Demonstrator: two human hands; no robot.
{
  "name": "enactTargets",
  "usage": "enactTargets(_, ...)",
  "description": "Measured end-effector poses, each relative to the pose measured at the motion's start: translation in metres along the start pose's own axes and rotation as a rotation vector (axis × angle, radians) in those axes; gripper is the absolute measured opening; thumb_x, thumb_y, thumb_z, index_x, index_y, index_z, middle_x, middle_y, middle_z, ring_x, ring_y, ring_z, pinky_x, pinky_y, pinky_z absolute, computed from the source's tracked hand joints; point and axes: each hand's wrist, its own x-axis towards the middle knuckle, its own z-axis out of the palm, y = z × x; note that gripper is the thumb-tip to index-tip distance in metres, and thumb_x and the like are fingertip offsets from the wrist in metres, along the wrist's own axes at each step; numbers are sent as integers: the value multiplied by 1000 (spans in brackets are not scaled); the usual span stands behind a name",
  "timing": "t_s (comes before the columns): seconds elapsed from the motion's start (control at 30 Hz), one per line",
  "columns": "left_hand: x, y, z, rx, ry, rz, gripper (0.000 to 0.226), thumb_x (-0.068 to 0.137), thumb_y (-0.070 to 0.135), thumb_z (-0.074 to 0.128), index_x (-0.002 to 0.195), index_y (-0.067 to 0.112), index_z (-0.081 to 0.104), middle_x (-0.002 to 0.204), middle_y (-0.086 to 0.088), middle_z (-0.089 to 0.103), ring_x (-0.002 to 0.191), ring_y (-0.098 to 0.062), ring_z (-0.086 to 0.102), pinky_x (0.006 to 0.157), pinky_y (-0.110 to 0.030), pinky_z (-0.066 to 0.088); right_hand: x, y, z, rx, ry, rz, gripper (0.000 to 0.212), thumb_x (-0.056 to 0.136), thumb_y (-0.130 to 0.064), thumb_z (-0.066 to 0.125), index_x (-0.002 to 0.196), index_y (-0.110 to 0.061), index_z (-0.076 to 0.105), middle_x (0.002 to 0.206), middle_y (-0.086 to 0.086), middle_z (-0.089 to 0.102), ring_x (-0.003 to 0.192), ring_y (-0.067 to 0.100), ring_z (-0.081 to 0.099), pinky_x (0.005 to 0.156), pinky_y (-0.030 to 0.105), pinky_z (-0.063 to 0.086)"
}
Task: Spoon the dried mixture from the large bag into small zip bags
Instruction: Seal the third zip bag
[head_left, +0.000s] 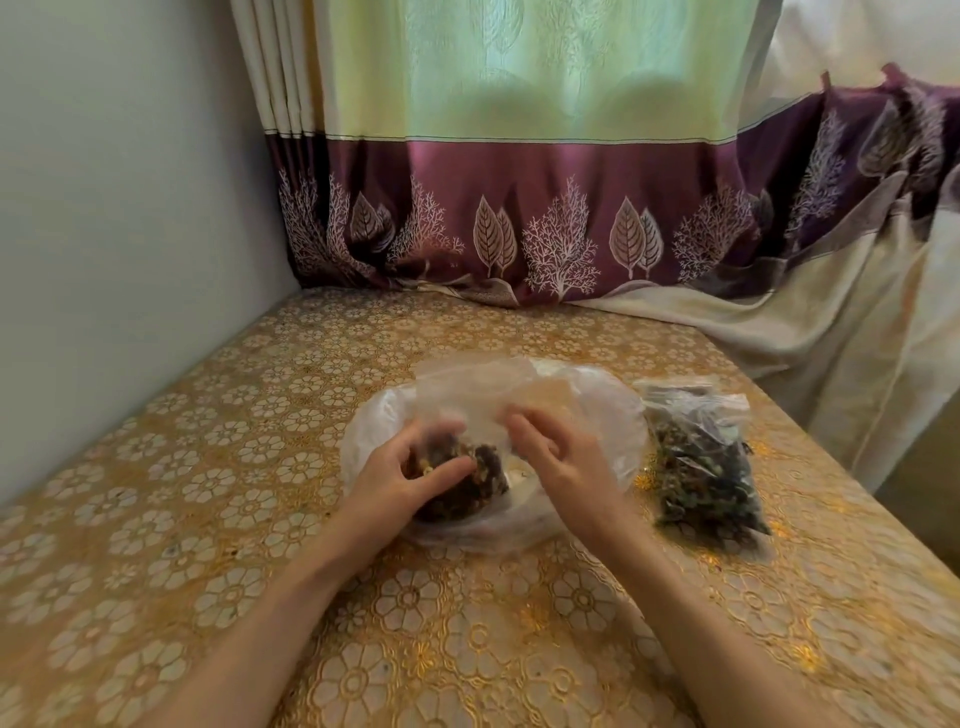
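Soft daylight glowing through the curtain (519, 78), dim warm foreground, fingertips motion-blurred (wide-angle bending at edges)

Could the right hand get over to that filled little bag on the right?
Probably yes: the filled zip bag lies just beside the right hand, with only bare tablecloth showing between them.

Filled zip bags (704, 462) right of large bag (597, 410).

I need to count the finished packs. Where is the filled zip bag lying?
In the head view the filled zip bag lies on the table, just right of the large bag and the right hand.
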Motion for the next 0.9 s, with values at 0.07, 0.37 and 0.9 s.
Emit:
enactTargets(0.07,-1,2,2,-33,56,30,26,66,42,68,90,34,71,97,6,70,97,-7,63,81,-21,50,-2,-1,7,26,-110,70,44,80,-48,62,111,-16,63,102,-6,66,98,3,62,82,19,50)
enactTargets(0.37,-5,14,12,-176,188,35,32,62,55,64,78,29,76,87,5,73,88,-6,64,89,-37,49,0,-3,4,490,16,286,23,67,-31,70,77,-11,75,82,1,72,86,12,65,76,22,51)
enactTargets(0.9,-6,32,5,-680,320,102,18,77,19,61,86,9,73,88,-14,73,82,-25,71,69,-26,56,-5,-27,6,479,39,129,22,76,-28,59,92,-21,71,83,1,75,88,12,70,75,20,53)
